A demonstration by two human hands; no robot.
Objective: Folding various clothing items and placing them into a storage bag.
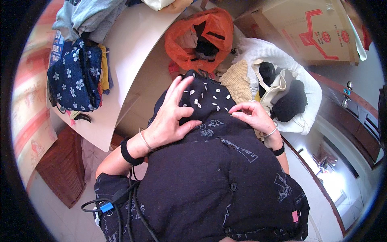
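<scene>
Black cloth with small white flowers point(208, 93) lies across the lap, just beyond the hem of the black printed shirt point(193, 175). My left hand point(173, 113) is over the left part of this cloth, its fingers stretched and spread, the thumb apart from them. Nothing shows in its grasp. At the right edge of the cloth, my right hand point(254, 116) brings thumb and forefinger together and appears to pinch a bit of it. The other right fingers are curled. Each wrist wears a bangle and a black band.
Ahead stands an orange plastic bag point(199, 39) with dark items inside. Right of it are a tan knitted piece point(237, 81) and a white sack point(308, 99) holding cloth. A table point(133, 51) at left bears folded clothes point(75, 75). Cardboard boxes point(311, 33) stand at back right.
</scene>
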